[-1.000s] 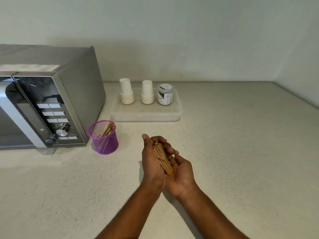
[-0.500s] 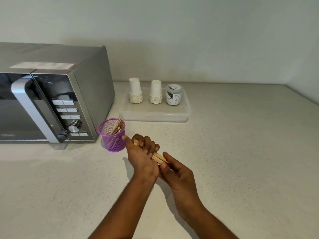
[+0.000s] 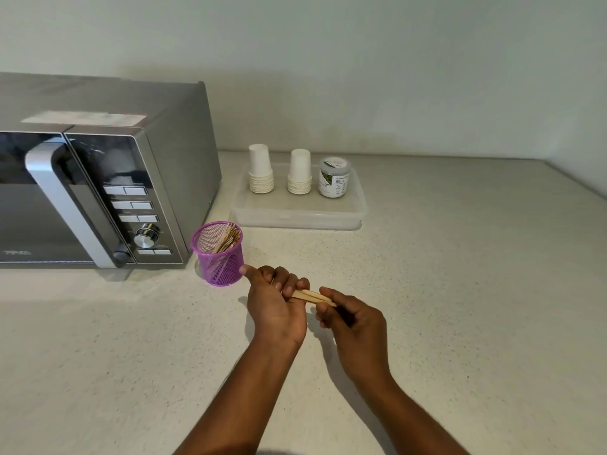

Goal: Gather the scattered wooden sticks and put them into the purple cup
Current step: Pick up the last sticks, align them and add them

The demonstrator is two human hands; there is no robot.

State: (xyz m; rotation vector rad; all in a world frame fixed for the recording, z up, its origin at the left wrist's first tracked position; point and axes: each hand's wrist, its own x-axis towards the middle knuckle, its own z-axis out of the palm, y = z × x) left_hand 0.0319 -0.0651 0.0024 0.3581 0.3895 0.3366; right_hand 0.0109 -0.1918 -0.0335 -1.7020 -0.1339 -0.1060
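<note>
1. The left hand (image 3: 276, 307) was curled around a bundle of wooden sticks (image 3: 310, 295), whose pale ends poked out to the right. The right hand (image 3: 351, 318) pinched those free ends with its fingertips.
2. Both hands hovered above the counter (image 3: 460, 307), just right of the purple cup (image 3: 219, 254); the left thumb nearly touched the cup's side.
3. The likely risk — the bundle fanning apart as the right hand let go, so that loose sticks slid out and scattered over the counter again.
4. Another risk: the cup looked light, and a knock from the thumb or a long stick catching its rim could tip it and spill what it held.
5. The sticks were flat, thin, light tan and smooth, packed tightly side by side.
6. The cup was open mesh, standing upright close to a microwave (image 3: 98, 178), with more sticks already leaning inside — against its far right rim.
</note>
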